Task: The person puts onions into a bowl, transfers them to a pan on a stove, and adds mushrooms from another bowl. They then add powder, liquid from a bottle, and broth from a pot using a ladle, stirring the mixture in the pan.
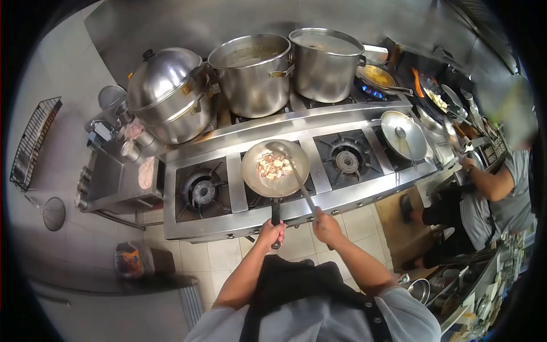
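Note:
A steel frying pan (256, 181) holding pale pieces of food (273, 166) sits on the middle burner of the steel stove (239, 219). My left hand (271, 232) grips the pan's black handle at the stove's front edge. A long metal ladle (300, 180) reaches from my right hand (326, 226) into the pan, its bowl over the food at the pan's far rim.
Big stockpots (253, 74) and a lidded steamer (165, 94) stand at the back. Open burners (203, 192) flank the pan, and a lidded wok (403, 134) sits to the right. Another person (504, 185) works at the right. A wire rack (34, 142) hangs on the left wall.

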